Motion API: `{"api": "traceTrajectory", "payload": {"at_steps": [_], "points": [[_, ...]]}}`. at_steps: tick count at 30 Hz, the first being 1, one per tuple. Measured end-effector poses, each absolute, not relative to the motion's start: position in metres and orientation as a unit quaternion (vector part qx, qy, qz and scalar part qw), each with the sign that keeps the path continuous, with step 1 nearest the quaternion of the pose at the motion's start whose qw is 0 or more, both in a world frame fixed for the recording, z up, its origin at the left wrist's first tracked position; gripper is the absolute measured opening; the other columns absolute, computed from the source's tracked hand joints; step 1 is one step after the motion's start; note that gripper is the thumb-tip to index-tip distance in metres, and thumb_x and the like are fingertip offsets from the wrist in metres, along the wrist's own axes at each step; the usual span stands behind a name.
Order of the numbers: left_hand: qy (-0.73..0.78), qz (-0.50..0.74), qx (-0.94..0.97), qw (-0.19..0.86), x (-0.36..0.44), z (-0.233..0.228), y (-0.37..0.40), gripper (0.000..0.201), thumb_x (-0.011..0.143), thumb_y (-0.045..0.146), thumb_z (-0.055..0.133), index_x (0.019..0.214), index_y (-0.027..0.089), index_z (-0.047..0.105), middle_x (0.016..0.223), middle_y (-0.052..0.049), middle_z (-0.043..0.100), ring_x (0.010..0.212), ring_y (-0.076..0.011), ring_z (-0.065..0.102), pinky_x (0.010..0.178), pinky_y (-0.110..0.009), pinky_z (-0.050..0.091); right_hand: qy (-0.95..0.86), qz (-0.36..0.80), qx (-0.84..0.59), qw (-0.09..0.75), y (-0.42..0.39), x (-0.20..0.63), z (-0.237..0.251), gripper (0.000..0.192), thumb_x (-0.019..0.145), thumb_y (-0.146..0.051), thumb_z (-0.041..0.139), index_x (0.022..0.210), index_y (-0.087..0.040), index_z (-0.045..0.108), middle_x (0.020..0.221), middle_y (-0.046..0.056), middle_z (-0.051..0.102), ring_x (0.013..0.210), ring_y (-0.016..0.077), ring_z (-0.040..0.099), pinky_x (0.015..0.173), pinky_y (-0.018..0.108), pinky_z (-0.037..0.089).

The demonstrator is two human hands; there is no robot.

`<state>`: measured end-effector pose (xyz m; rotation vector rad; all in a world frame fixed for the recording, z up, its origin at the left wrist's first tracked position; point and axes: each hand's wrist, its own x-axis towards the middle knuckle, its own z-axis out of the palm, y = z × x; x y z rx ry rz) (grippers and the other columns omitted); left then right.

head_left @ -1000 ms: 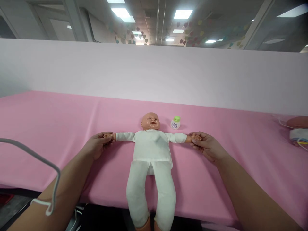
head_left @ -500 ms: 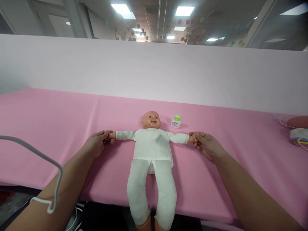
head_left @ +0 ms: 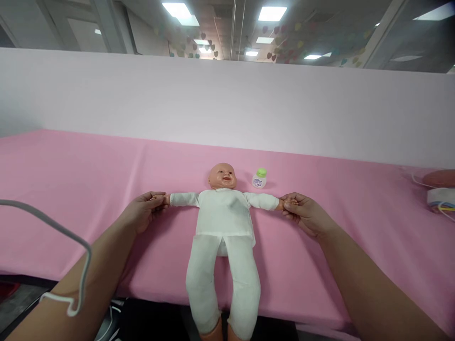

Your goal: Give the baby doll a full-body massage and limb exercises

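Observation:
A baby doll (head_left: 224,222) in white clothes lies on its back on the pink table (head_left: 88,189), arms spread out sideways, legs hanging over the near edge. My left hand (head_left: 144,212) grips the doll's hand on the left side. My right hand (head_left: 304,213) grips the doll's other hand on the right side. A small white bottle with a green cap (head_left: 259,178) stands just right of the doll's head.
A white partition wall (head_left: 227,104) runs along the far side of the table. At the far right edge lie a pinkish object (head_left: 441,178) and a pale item with cords (head_left: 441,196). A grey cable (head_left: 64,251) loops over my left forearm.
Both hands stay on the doll's hands with the arms stretched out. Only the camera view has shifted slightly.

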<state>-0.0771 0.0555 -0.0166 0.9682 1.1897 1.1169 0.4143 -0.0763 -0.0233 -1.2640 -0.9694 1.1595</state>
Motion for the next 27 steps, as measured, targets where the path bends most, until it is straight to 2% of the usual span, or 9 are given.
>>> {"api": "traceTrajectory", "payload": {"at_steps": [4, 7, 11, 14, 18, 21, 24, 27], "points": [[0.516, 0.48, 0.414, 0.576, -0.079, -0.02, 0.057, 0.012, 0.083, 0.02, 0.078, 0.092, 0.013, 0.075, 0.075, -0.008, 0.075, 0.061, -0.0159, 0.07, 0.058, -0.024, 0.059, -0.403, 0.491, -0.538, 0.554, -0.076, 0.413, -0.023, 0.041, 0.072, -0.051, 0.092, 0.096, -0.021, 0.079, 0.081, 0.003, 0.067, 0.068, 0.0125, 0.056, 0.062, 0.026, 0.051], [0.517, 0.486, 0.404, 0.577, -0.079, -0.021, 0.059, 0.009, 0.09, 0.018, 0.07, 0.094, 0.012, 0.076, 0.075, -0.009, 0.075, 0.06, -0.0154, 0.07, 0.058, -0.024, 0.06, -0.397, 0.485, -0.54, 0.562, -0.075, 0.411, -0.022, 0.045, 0.081, -0.059, 0.082, 0.1, -0.019, 0.08, 0.083, 0.005, 0.068, 0.068, 0.0129, 0.055, 0.061, 0.026, 0.051], [0.524, 0.497, 0.38, 0.578, -0.076, -0.019, 0.06, 0.02, 0.095, 0.01, 0.055, 0.098, 0.008, 0.075, 0.079, -0.012, 0.076, 0.061, -0.016, 0.073, 0.06, -0.025, 0.063, -0.389, 0.499, -0.527, 0.568, -0.073, 0.411, -0.023, 0.038, 0.089, -0.051, 0.078, 0.108, -0.018, 0.079, 0.098, 0.008, 0.073, 0.073, 0.0135, 0.059, 0.069, 0.027, 0.057], [0.532, 0.499, 0.362, 0.58, -0.074, -0.018, 0.06, 0.023, 0.091, 0.003, 0.052, 0.099, 0.007, 0.074, 0.085, -0.014, 0.078, 0.064, -0.0169, 0.075, 0.065, -0.026, 0.066, -0.377, 0.508, -0.521, 0.574, -0.073, 0.412, -0.022, 0.032, 0.089, -0.041, 0.079, 0.114, -0.021, 0.077, 0.107, 0.008, 0.075, 0.084, 0.0171, 0.067, 0.083, 0.031, 0.061], [0.516, 0.493, 0.375, 0.592, -0.077, -0.023, 0.061, 0.024, 0.084, 0.001, 0.062, 0.103, 0.009, 0.074, 0.099, -0.015, 0.079, 0.079, -0.0189, 0.078, 0.075, -0.028, 0.066, -0.391, 0.53, -0.506, 0.557, -0.076, 0.41, -0.019, 0.033, 0.086, -0.034, 0.081, 0.116, -0.023, 0.075, 0.117, 0.008, 0.074, 0.109, 0.0218, 0.07, 0.102, 0.034, 0.058], [0.492, 0.48, 0.406, 0.602, -0.081, -0.026, 0.061, 0.028, 0.078, 0.005, 0.072, 0.105, 0.011, 0.075, 0.104, -0.014, 0.079, 0.087, -0.0202, 0.077, 0.08, -0.028, 0.065, -0.407, 0.537, -0.499, 0.544, -0.079, 0.408, -0.016, 0.034, 0.083, -0.037, 0.084, 0.113, -0.023, 0.076, 0.12, 0.008, 0.074, 0.117, 0.024, 0.067, 0.108, 0.037, 0.055], [0.487, 0.467, 0.436, 0.596, -0.084, -0.028, 0.06, 0.033, 0.072, 0.014, 0.082, 0.105, 0.013, 0.075, 0.096, -0.01, 0.079, 0.082, -0.0185, 0.074, 0.077, -0.026, 0.063, -0.412, 0.536, -0.505, 0.538, -0.079, 0.408, -0.016, 0.036, 0.077, -0.038, 0.089, 0.108, -0.023, 0.077, 0.118, 0.007, 0.073, 0.113, 0.0226, 0.067, 0.104, 0.035, 0.056], [0.492, 0.454, 0.471, 0.574, -0.085, -0.028, 0.059, 0.039, 0.069, 0.028, 0.09, 0.103, 0.015, 0.075, 0.087, -0.007, 0.077, 0.073, -0.016, 0.069, 0.067, -0.024, 0.058, -0.409, 0.529, -0.51, 0.541, -0.079, 0.408, -0.016, 0.036, 0.07, -0.037, 0.095, 0.099, -0.023, 0.077, 0.105, 0.004, 0.073, 0.096, 0.018, 0.067, 0.089, 0.03, 0.058]]}}
